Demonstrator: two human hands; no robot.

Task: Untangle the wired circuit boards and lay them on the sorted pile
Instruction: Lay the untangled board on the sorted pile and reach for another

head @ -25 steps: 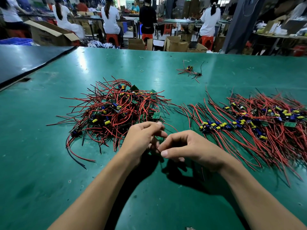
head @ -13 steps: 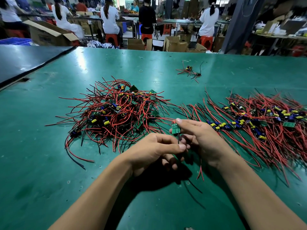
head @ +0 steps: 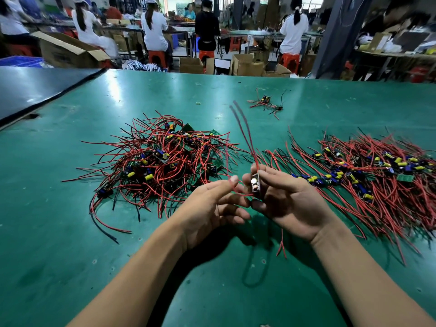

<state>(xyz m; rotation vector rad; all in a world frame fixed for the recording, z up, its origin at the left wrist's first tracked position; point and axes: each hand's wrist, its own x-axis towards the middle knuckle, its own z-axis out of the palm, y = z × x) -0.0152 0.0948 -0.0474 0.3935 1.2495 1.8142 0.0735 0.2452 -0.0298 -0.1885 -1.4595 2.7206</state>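
Note:
A tangled heap of circuit boards with red and black wires (head: pixel 162 161) lies left of centre on the green table (head: pixel 47 232). The sorted pile (head: pixel 368 171) spreads to the right, wires lying roughly parallel. My right hand (head: pixel 290 201) grips one small circuit board (head: pixel 255 185) above the table between the piles. Blurred red wires (head: pixel 243 128) from the board swing upward, and others hang below the hand. My left hand (head: pixel 212 206) is beside it, thumb and fingers pinching a red wire from that board.
A few stray wired boards (head: pixel 266 103) and a small rubber band (head: pixel 198 103) lie farther back. A dark table (head: pixel 35 88) adjoins at the left. Beyond the far edge are cardboard boxes (head: pixel 247 64), red stools and seated people at other benches.
My right hand pulled a board out of the tangled heap and lifted it, turning it upright. Its wires now whip upward. My left hand shifted to hold one of its wires.

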